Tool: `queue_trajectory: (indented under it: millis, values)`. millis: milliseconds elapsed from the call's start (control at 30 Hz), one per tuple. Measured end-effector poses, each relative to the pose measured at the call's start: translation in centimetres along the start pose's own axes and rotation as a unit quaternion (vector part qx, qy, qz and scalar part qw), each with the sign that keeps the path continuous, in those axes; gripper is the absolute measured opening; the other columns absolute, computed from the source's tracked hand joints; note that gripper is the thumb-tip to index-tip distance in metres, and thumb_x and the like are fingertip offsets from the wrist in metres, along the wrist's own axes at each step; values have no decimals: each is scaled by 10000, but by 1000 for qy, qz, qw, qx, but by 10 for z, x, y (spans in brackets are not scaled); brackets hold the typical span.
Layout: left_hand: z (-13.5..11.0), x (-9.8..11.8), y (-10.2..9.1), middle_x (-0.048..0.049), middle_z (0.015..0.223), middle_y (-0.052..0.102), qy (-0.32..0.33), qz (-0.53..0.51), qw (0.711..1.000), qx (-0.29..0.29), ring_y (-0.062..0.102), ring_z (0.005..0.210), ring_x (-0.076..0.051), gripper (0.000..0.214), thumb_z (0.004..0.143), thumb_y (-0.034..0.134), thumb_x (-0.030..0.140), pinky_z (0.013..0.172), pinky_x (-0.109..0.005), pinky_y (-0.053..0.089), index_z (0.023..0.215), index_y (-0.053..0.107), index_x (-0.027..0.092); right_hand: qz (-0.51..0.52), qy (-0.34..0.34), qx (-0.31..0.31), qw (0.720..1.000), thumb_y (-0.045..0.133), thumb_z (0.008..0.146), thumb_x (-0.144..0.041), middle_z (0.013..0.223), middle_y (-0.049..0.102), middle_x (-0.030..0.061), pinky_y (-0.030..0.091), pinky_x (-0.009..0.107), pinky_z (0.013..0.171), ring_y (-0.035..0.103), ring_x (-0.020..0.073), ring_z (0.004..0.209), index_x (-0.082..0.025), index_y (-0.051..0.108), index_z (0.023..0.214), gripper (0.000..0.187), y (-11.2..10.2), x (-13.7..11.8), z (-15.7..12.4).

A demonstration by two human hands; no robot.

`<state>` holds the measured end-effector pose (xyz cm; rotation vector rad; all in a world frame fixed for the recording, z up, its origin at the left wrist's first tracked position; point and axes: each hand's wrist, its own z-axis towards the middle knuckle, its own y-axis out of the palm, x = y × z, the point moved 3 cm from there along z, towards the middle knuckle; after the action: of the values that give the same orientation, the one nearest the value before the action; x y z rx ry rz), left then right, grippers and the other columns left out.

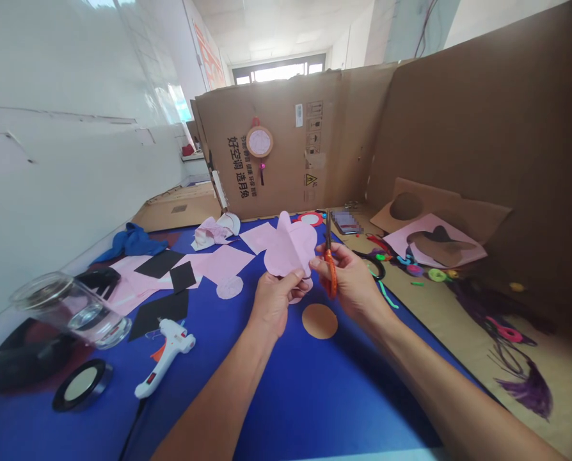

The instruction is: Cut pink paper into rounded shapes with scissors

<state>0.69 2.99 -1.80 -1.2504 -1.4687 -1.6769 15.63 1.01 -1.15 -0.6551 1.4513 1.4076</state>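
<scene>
My left hand pinches the lower edge of a pink paper cutout with rounded lobes and a crease down its middle. In my right hand is a pair of scissors with orange handles, its dark blades pointing up and away. The right fingertips are at the cutout's right edge; whether they grip it I cannot tell. On the blue table below the hands lies a brown cardboard disc. A small pale pink paper circle rests left of my left hand.
At left are a white glue gun, a glass of water, a black tape roll and black paper pieces. Pink sheets lie behind. A cardboard wall stands at back; a purple tassel and scraps lie right.
</scene>
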Motion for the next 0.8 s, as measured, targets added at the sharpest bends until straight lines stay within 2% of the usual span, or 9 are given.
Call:
queue_trajectory:
  millis: [100,200,300,400,467,600,700,800]
  values:
    - [0,-1,-1,-53,728,742,-7,-5,1000,1,662,618,-121,354,645,934,366,599,-229,487,858,779,129,-7,2,-2,1000,971,626,-248,667,617,-82,385,220,463,472,81,497,-228,720,997,449,1,-1,0]
    - [4,8,-6,-49,808,762,-17,-39,998,-37,701,682,-161,445,635,955,413,627,-263,531,939,747,163,-25,-9,6,1000,968,602,-255,655,604,-83,397,228,490,498,95,522,-224,725,992,461,-1,-7,2]
    - [10,25,-19,-21,896,768,23,-54,998,-39,713,750,-172,446,649,961,403,668,-285,563,954,701,208,-56,-14,19,998,964,565,-253,691,648,-62,415,243,519,540,117,567,-222,723,972,474,-4,-14,4]
    - [16,38,-33,-5,845,746,41,-19,998,-32,699,762,-173,380,664,961,382,682,-290,564,862,691,203,-83,-4,-3,997,950,567,-251,732,692,-40,432,256,553,568,133,605,-215,720,969,465,-4,-18,5]
    - [18,43,-37,-26,864,767,44,22,998,-45,693,758,-177,396,657,969,375,688,-292,558,925,748,184,-103,-13,-23,994,939,579,-242,738,696,-36,444,265,579,578,142,635,-211,719,962,443,-3,-19,4]
    - [17,49,-41,-38,912,790,43,46,997,-53,693,782,-169,461,612,1000,335,726,-280,558,993,793,177,-130,-34,-54,989,921,593,-216,731,670,-48,463,274,619,579,149,679,-209,718,949,409,-1,-19,4]
    - [16,56,-44,-16,866,771,46,46,997,-30,663,726,-147,461,568,1017,352,682,-266,540,926,777,191,-136,-21,-57,989,920,578,-215,723,667,-54,454,271,612,571,144,665,-209,717,941,415,-1,-17,5]
    - [17,59,-46,-31,877,761,56,97,993,-29,648,731,-150,463,595,999,392,678,-268,523,943,775,183,-139,-4,-61,988,919,569,-210,722,681,-50,451,269,607,575,143,653,-208,721,935,415,-1,-16,5]
